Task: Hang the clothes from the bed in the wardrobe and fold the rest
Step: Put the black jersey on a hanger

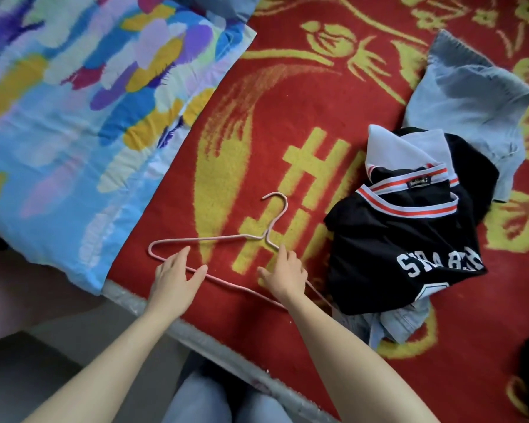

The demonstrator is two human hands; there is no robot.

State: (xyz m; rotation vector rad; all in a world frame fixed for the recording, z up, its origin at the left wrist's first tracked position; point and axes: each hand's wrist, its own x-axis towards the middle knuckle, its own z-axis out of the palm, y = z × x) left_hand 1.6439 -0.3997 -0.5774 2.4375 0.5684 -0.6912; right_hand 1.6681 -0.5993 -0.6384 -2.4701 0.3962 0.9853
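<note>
Pink hanger [264,237], hook pointing away, long axis left-right, left hand [177,271], right hand [285,273] flat-fingered on it.

Left of your fingers [182,254] and beyond: multicoloured quilt [74,117], blue, yellow and purple patches, lying on the red blanket [287,102] with yellow floral pattern. Blanket runs beneath them too. Nearer you, lower left: grey floor [28,367].

- pink hanger [196,240] under the fingers [182,254]
- black jersey [394,239] right of them, white lettering, red-white striped collar
- red blanket [287,117], yellow flowers
- pale blue denim [464,96] beyond
</note>
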